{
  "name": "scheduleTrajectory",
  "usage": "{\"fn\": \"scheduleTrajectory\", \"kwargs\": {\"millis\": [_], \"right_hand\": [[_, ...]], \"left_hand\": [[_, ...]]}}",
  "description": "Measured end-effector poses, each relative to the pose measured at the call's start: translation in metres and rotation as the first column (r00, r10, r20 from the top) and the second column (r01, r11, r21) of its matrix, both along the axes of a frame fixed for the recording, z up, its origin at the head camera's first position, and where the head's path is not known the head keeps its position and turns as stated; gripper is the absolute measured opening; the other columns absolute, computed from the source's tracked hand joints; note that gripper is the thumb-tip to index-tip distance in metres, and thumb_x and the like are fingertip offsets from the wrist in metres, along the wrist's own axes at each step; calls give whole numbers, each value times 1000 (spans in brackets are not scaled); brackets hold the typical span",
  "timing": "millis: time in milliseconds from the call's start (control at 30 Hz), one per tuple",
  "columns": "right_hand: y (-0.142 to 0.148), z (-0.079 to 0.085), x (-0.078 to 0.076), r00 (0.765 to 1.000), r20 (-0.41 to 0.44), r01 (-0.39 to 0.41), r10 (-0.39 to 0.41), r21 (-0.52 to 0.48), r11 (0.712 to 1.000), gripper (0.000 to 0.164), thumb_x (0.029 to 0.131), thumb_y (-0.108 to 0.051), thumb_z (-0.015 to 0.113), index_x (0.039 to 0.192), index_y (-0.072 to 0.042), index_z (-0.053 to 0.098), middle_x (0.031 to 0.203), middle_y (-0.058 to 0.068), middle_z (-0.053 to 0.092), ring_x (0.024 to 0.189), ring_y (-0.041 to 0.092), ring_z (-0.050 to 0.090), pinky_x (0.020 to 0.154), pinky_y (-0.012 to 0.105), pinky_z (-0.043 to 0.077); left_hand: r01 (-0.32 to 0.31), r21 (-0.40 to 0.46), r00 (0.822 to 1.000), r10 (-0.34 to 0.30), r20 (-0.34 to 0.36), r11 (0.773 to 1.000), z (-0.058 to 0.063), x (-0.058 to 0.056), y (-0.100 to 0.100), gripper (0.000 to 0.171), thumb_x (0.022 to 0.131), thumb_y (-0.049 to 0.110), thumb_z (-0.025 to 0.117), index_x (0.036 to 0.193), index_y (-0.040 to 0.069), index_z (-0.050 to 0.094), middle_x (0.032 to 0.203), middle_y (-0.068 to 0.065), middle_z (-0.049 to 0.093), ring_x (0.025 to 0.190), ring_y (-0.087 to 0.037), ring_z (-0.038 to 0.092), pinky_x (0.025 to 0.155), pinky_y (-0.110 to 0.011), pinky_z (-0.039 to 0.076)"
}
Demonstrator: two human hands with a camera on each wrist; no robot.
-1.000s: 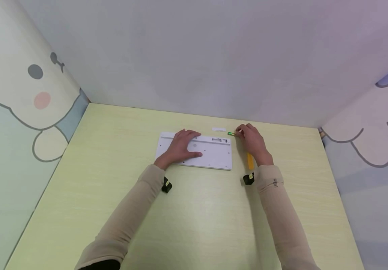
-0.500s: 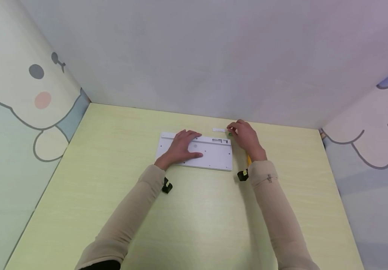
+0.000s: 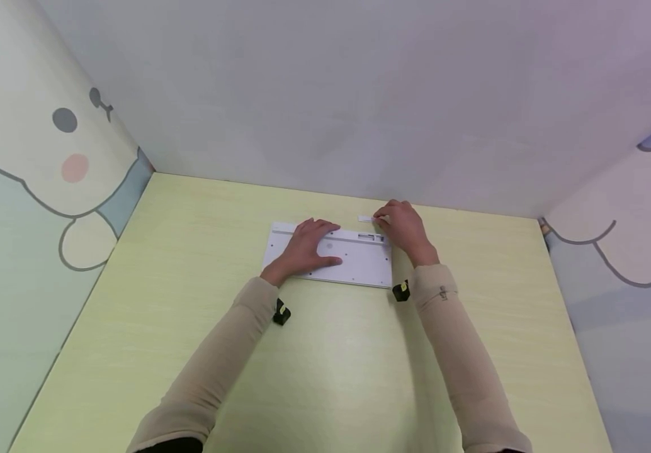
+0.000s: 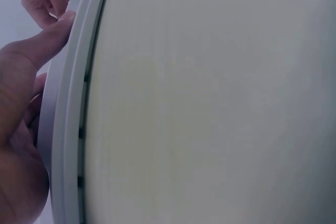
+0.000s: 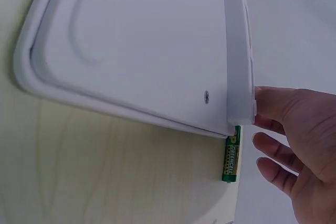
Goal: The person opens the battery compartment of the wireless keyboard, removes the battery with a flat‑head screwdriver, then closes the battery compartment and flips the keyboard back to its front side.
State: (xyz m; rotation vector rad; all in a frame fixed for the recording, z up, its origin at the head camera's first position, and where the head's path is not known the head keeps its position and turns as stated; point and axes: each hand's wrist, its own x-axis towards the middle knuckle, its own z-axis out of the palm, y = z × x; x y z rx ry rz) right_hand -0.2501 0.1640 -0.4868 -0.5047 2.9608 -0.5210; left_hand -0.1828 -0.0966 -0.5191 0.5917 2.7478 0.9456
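Note:
A white keyboard (image 3: 359, 264) lies face down on the table, its screwed back up and its battery compartment (image 3: 369, 237) uncovered at the far right. My left hand (image 3: 303, 248) rests spread on the keyboard's left half, thumb on the back and fingers at the raised far ridge. Past the far right corner is my right hand (image 3: 405, 228), with thumb and forefinger tips together at the right end of a small white strip (image 3: 364, 219). The right wrist view has a green battery (image 5: 231, 156) on the table below these fingers; the keyboard's ridge hides the fingertips, so I cannot tell what they pinch.
The pale wooden table (image 3: 325, 365) runs back to a plain wall (image 3: 325, 94) close behind the right hand. Cartoon-printed panels stand at left and right. A small black wrist camera (image 3: 401, 290) sits below the right hand, near the keyboard's right edge.
My right hand has moved left from the green battery to the white strip's end, covering the battery in the head view. A yellow item by the right wrist is now hidden. The left hand stays put.

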Motion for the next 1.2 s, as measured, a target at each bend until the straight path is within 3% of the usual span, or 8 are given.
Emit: {"fn": "scheduleTrajectory", "kwargs": {"millis": [200,567,900,1200], "right_hand": [[-6,-1,-2,999,-31,-29,31,38,999,17,97,-15,69,111,-9,79,117,12,71,107,33,58,97,47,51],[-11,-1,-6,999,-49,2,0,37,999,15,94,-16,73,105,-9,80,114,11,72,107,32,59,98,47,52],[-11,-3,-5,998,-69,15,-11,57,998,16,98,-16,68,106,-9,80,113,10,74,114,35,59,105,51,48],[-10,-4,-2,992,-128,11,-1,72,997,16,101,-13,63,109,-7,76,113,11,72,109,34,59,100,51,50]], "left_hand": [[-3,-2,1000,3,6,1000,1,1,0,79,86,50,78,152,21,46,155,-2,49,154,-26,33,134,-46,11],[-2,2,1000,2,7,1000,2,1,0,79,86,51,78,152,21,46,155,-3,49,154,-27,32,134,-47,10],[4,-11,1000,-4,5,1000,1,-2,2,79,87,52,77,153,22,45,156,-1,48,154,-26,32,135,-46,10],[12,-14,1000,-12,-3,1000,0,-4,2,79,87,51,77,153,22,45,156,-2,49,154,-26,34,135,-46,10]]}}
